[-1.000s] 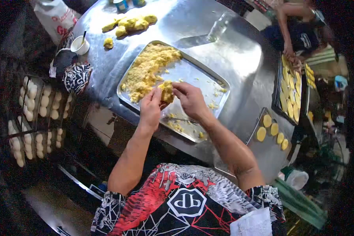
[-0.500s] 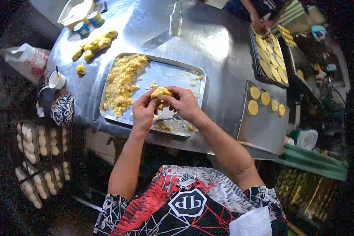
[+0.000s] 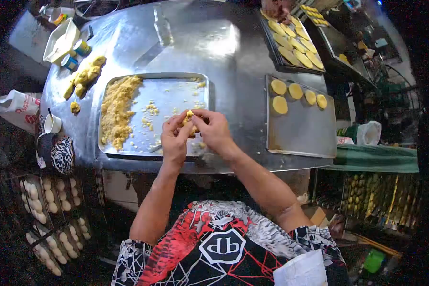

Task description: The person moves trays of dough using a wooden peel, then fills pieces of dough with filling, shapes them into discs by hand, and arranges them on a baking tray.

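Between the fingertips of both my hands is a small lump of yellow dough [image 3: 189, 115], partly hidden by the fingers. My left hand [image 3: 174, 139] pinches it from the left, thumb up. From the other side my right hand [image 3: 213, 129] presses on it with thumb and fingers. Both are held above the right part of a shallow metal tray [image 3: 154, 75]. A bank of crumbly yellow mixture [image 3: 116, 114] lies along that tray's left side, with loose bits scattered over the rest.
Left on the metal table [image 3: 233, 71] are dough lumps [image 3: 86, 76], a white tub [image 3: 62, 43] and a white cup [image 3: 53, 124]. A glass bottle [image 3: 162, 27] stands behind. At right, a tray [image 3: 300, 131] bears several yellow discs; another person's hand [image 3: 276, 9] reaches over a fuller tray [image 3: 291, 66].
My view has turned, so the table things appear shifted left. My hands now sit further right over the crumb tray, still working the dough. The other person's hand remains at the far tray.
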A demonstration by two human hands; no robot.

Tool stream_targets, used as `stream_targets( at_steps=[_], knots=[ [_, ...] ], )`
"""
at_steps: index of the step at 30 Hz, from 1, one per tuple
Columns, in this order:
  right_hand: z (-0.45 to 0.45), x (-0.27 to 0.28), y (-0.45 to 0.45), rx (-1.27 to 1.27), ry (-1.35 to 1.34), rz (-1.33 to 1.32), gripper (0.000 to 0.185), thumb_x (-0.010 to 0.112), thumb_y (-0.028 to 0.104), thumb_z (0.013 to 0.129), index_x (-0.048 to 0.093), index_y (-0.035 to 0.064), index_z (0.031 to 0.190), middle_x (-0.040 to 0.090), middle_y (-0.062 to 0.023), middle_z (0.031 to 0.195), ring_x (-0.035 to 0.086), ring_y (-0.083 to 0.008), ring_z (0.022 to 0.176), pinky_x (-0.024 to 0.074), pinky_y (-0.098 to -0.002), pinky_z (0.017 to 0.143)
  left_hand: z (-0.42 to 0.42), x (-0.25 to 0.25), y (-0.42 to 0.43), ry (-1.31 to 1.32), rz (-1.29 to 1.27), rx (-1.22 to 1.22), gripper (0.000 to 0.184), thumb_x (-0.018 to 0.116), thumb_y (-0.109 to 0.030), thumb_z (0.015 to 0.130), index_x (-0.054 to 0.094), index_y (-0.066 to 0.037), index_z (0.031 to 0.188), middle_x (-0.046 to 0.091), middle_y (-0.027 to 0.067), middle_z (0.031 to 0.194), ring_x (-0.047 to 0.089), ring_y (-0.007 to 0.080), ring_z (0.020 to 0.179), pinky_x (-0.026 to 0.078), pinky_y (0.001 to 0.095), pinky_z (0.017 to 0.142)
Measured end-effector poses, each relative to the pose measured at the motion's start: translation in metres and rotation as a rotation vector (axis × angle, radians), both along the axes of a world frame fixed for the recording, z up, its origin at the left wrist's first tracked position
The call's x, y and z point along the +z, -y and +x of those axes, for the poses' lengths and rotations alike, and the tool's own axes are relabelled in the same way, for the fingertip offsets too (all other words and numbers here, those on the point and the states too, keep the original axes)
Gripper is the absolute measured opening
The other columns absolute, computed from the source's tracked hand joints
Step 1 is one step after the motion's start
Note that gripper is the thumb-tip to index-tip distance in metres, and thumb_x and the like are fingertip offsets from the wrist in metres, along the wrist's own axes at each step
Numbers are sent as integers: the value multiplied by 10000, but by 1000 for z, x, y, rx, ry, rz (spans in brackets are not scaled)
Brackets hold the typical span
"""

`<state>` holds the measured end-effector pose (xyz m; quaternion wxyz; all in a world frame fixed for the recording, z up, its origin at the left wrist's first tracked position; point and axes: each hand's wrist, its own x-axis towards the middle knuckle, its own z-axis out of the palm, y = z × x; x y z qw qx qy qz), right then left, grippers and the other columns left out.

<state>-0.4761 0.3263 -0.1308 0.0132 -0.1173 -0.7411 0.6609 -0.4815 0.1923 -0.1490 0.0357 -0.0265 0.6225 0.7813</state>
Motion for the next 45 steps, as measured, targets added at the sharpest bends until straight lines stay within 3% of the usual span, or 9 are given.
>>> stream_targets(
  at_steps=[8, 11, 12, 19, 24, 33, 37, 42, 45],
  knots=[
    [105, 11, -124, 153, 41, 200, 264, 639, 204, 908, 739, 82, 1119, 715, -231, 1009, 677, -422, 987, 538, -445, 875, 65, -28, -107, 168, -187, -228, 395, 714, -29, 902, 642, 7, 1289, 696, 120, 1164, 682, 177, 979, 559, 299, 885],
    [121, -13, -168, 184, 85, 460, 291, 665, 251, 914, 727, 82, 1143, 704, -238, 1061, 679, -404, 1012, 536, -449, 869, 95, -15, -124, 114, -207, -383, 484, 752, -67, 876, 610, 13, 1332, 645, 145, 1260, 660, 191, 1039, 545, 308, 919],
    [123, -16, -176, 200, 68, 524, 336, 730, 198, 905, 699, 28, 1193, 738, -170, 1059, 719, -276, 900, 558, -370, 810, 98, -15, -127, -146, -558, -382, 575, 772, -98, 855, 573, -16, 1388, 617, 147, 1289, 654, 233, 1075, 534, 330, 950],
    [116, -35, -193, 285, -91, 300, 397, 794, 106, 854, 697, 40, 1233, 678, -106, 970, 667, -199, 943, 546, -341, 852, 72, -18, -123, -344, -672, -423, 299, 772, -54, 848, 739, -50, 1145, 615, 136, 1133, 659, 271, 1031, 560, 344, 848],
    [114, -23, -175, 226, -118, 634, 221, 659, -41, 829, 693, 16, 1040, 644, -163, 1035, 640, -382, 920, 526, -421, 788, 63, -29, -124, -420, -752, -454, 251, 754, 3, 779, 728, -44, 1025, 636, 130, 1013, 670, 298, 889, 558, 371, 783],
    [96, -8, -152, 272, 60, 766, 219, 604, -70, 796, 642, 14, 995, 617, -190, 999, 618, -411, 964, 516, -453, 822, 68, -22, -133, -384, -606, -379, 587, 612, 63, 738, 596, -67, 1310, 641, 182, 1032, 637, 366, 959, 541, 408, 873],
    [96, -2, -164, 363, 92, 767, 281, 628, -54, 786, 668, 25, 1053, 646, -207, 1073, 635, -410, 995, 528, -440, 828, 79, -2, -119, -724, -926, -215, 524, 678, 16, 785, 621, -67, 1299, 654, 183, 1027, 633, 357, 903, 536, 407, 825],
    [98, -12, -178, 315, 122, 403, 267, 651, 9, 791, 676, 26, 1057, 667, -172, 1072, 646, -410, 928, 530, -472, 782, 74, -24, -113, -413, -727, -434, 409, 734, -35, 815, 689, -76, 1220, 670, 131, 974, 653, 319, 896, 534, 390, 833],
    [93, -37, -174, 326, 53, 720, 308, 661, 59, 819, 698, 71, 1125, 674, -124, 1044, 651, -356, 946, 537, -450, 802, 72, -26, -121, -354, -822, -447, 361, 737, -36, 816, 722, -83, 1173, 682, 123, 1012, 657, 315, 975, 528, 373, 870]
  ],
)
